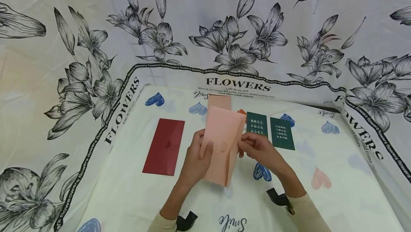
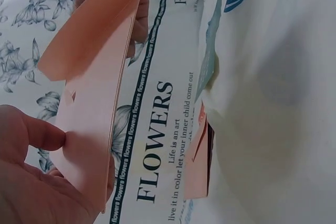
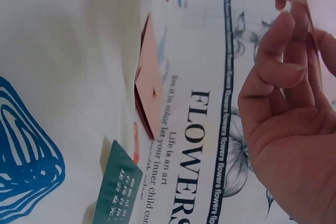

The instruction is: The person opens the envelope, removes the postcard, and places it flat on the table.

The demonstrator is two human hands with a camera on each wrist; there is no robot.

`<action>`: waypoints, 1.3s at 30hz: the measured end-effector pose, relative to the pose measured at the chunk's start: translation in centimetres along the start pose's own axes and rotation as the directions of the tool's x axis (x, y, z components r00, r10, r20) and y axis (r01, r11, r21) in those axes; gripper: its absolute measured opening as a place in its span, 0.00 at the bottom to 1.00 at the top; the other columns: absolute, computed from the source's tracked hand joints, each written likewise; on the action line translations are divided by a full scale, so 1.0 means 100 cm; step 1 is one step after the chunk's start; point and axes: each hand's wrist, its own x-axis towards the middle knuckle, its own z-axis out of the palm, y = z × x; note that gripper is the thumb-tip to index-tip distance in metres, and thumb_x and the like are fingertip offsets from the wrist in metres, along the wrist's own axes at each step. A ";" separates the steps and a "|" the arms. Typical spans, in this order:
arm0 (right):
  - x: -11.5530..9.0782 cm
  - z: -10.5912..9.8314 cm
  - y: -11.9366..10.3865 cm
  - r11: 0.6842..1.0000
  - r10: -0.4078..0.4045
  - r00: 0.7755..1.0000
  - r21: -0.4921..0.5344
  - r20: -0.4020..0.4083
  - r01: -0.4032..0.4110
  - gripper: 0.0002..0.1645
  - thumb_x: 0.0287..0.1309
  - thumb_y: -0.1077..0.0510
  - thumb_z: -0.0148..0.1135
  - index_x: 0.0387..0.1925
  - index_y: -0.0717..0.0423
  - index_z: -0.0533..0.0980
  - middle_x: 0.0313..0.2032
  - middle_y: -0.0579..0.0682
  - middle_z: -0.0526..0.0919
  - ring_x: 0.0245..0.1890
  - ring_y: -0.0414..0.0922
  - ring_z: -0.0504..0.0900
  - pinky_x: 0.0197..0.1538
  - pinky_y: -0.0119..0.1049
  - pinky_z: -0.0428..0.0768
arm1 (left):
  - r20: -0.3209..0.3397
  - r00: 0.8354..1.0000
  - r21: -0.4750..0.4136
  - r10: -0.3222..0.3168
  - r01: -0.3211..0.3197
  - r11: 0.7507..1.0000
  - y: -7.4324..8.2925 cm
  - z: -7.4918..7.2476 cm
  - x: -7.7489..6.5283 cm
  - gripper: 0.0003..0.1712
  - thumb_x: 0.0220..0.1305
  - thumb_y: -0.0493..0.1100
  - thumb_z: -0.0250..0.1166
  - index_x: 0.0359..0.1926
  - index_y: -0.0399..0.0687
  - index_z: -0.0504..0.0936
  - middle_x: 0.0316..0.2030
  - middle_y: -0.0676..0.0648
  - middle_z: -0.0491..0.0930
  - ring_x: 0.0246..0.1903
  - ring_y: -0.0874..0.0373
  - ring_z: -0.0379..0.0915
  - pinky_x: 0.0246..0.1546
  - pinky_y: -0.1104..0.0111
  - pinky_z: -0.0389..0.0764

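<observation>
A pink envelope (image 1: 221,139) is raised above the table, its long side flap standing partly open on the right. My left hand (image 1: 196,160) grips its left side, the thumb (image 2: 47,135) lying across the front and the fingers mostly hidden behind. At the opposite edge, my right hand (image 1: 261,150) holds the flap (image 2: 94,30) with bent fingers; the envelope hides part of the fingertips. To the left lies a dark red envelope (image 1: 164,146). Two green cards (image 1: 282,134) with white printed characters lie to the right, the nearer one partly behind my right hand.
Behind the held envelope, another pink envelope (image 1: 219,100) lies at the table's far side, with dark red showing beneath it in the right wrist view. The white tablecloth (image 1: 128,196) bears hearts and lettering. A flower-printed curtain (image 1: 179,21) rises around the table.
</observation>
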 end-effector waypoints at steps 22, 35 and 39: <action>-0.010 0.012 -0.013 0.999 -0.030 0.997 -0.018 -0.071 0.028 0.08 0.77 0.57 0.61 0.52 0.55 0.80 0.35 0.60 0.86 0.31 0.53 0.83 0.40 0.39 0.82 | 0.125 0.990 0.202 0.064 -0.088 0.975 0.000 -0.004 -0.007 0.54 0.74 0.58 0.66 0.86 0.66 0.40 0.80 0.58 0.56 0.68 0.52 0.68 0.66 0.45 0.73; -0.013 0.020 -0.020 0.996 -0.052 0.990 -0.073 -0.131 0.043 0.09 0.78 0.56 0.61 0.54 0.52 0.79 0.32 0.52 0.86 0.28 0.51 0.82 0.36 0.38 0.81 | 0.144 0.986 0.202 0.084 -0.113 0.973 0.005 -0.008 -0.008 0.52 0.76 0.60 0.63 0.86 0.64 0.41 0.80 0.60 0.54 0.72 0.54 0.64 0.68 0.44 0.72; -0.013 0.025 -0.024 0.984 -0.090 0.975 -0.167 -0.205 0.056 0.07 0.76 0.55 0.63 0.52 0.49 0.80 0.31 0.48 0.86 0.26 0.48 0.82 0.32 0.37 0.81 | 0.143 0.982 0.177 0.123 -0.147 0.973 0.005 -0.008 -0.008 0.51 0.75 0.54 0.65 0.85 0.65 0.42 0.79 0.56 0.58 0.70 0.52 0.66 0.67 0.44 0.73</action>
